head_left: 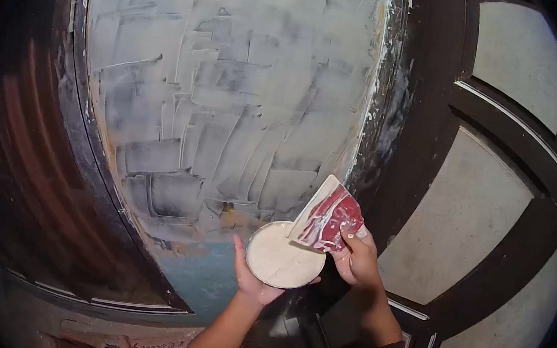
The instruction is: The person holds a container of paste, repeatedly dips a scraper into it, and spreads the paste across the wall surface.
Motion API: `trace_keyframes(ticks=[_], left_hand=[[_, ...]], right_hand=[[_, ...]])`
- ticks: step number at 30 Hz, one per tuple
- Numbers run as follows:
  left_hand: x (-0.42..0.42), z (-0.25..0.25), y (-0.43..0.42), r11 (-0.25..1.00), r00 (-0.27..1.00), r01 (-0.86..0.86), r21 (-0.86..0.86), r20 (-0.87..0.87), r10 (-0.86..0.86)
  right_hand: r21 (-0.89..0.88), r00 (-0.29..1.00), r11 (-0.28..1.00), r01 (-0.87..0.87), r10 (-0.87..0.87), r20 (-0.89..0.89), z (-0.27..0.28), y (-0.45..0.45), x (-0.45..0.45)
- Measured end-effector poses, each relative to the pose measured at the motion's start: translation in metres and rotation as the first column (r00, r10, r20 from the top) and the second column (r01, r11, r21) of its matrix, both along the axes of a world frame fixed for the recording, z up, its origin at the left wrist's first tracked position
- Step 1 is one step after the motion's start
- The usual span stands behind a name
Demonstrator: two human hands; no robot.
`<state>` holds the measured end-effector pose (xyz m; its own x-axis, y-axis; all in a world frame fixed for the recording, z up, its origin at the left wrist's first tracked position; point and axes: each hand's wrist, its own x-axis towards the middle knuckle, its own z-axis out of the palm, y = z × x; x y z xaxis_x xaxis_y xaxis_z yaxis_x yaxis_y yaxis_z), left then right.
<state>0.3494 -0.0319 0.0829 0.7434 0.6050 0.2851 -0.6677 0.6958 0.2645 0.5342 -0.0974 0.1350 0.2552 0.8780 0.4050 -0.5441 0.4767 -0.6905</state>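
Observation:
My left hand (258,291) supports a round bowl (271,285) from below, thumb up along its left side and fingertips showing at the right. Cream-coloured putty (281,259) fills it to near the rim. In my right hand (360,260) is a flat red scraper (335,221) smeared with white putty, pinched between thumb and fingers. The scraper's lower left corner overlaps the bowl's upper right edge; whether it touches the putty I cannot tell. Behind them stands a wall panel (232,102) coated in grey-white putty with overlapping blade marks.
Below the coated area is a bluish wall strip (204,281). A dark wooden frame (425,114) with pale panels (469,212) stands at the right. Dark brown wood (44,171) curves along the left. Some faint lettering (158,345) shows at the bottom.

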Motion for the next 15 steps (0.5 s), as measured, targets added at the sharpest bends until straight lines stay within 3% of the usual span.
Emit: trace_keyframes(ticks=[7, 9, 10, 11, 13, 15], left_hand=[[-0.001, -0.008, 0.006, 0.999, 0.999, -0.047, 0.0, 0.005, 0.047], [-0.004, -0.007, 0.006, 0.996, 0.995, -0.088, -0.001, -0.036, 0.088], [-0.004, -0.012, 0.01, 0.998, 0.998, -0.061, 0.009, 0.015, 0.061], [-0.004, -0.013, 0.011, 0.998, 0.997, -0.067, 0.016, 0.028, 0.067], [-0.006, -0.012, 0.012, 0.995, 0.995, -0.098, 0.03, -0.007, 0.099], [-0.008, -0.012, 0.014, 0.992, 0.993, -0.118, 0.039, -0.005, 0.118]], right_hand=[[0.008, 0.988, 0.993, -0.117, 0.117, -0.099, 0.001, 0.023, 0.013], [0.182, 0.993, 0.978, 0.102, -0.112, 0.045, 0.028, 0.039, 0.017], [0.282, 0.802, 0.867, 0.41, -0.49, 0.341, 0.047, 0.044, 0.016], [0.464, 0.396, 0.647, 0.605, -0.75, 0.529, 0.07, 0.051, 0.015], [0.835, 0.021, 0.26, 0.485, -0.958, 0.286, 0.118, 0.079, 0.011], [0.905, -0.168, 0.187, 0.381, -0.949, 0.267, 0.144, 0.107, 0.021]])
